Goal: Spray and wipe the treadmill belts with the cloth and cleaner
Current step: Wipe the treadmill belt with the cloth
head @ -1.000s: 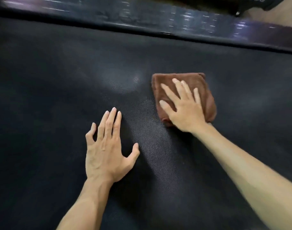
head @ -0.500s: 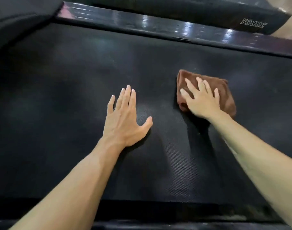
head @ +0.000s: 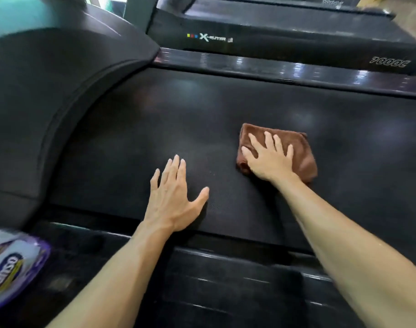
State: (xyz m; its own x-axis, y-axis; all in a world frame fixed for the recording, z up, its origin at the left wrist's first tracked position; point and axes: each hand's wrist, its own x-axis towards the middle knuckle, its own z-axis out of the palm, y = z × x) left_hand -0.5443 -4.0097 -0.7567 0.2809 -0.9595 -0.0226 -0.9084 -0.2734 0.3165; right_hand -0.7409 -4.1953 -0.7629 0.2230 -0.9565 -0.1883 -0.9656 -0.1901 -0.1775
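Cloth (head: 296, 147): under my right hand (head: 269, 159), fingers flat, pressing it onto belt (head: 155, 129).
Left hand (head: 172, 197): open, flat on belt, left of cloth.

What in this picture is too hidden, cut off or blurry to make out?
Head view, the only one:
- Bottle: cut by the left edge, blurred, label unreadable.
- Brown cloth: middle hidden under the right hand.
- Belt: whether it is wet cannot be told.
- Belt under the left hand: hidden.

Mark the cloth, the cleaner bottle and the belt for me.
cloth (head: 299, 147): head view, far right part beyond the fingers.
cleaner bottle (head: 15, 263): head view, blurred label at lower left.
belt (head: 155, 129): head view, bare surface left of the cloth.
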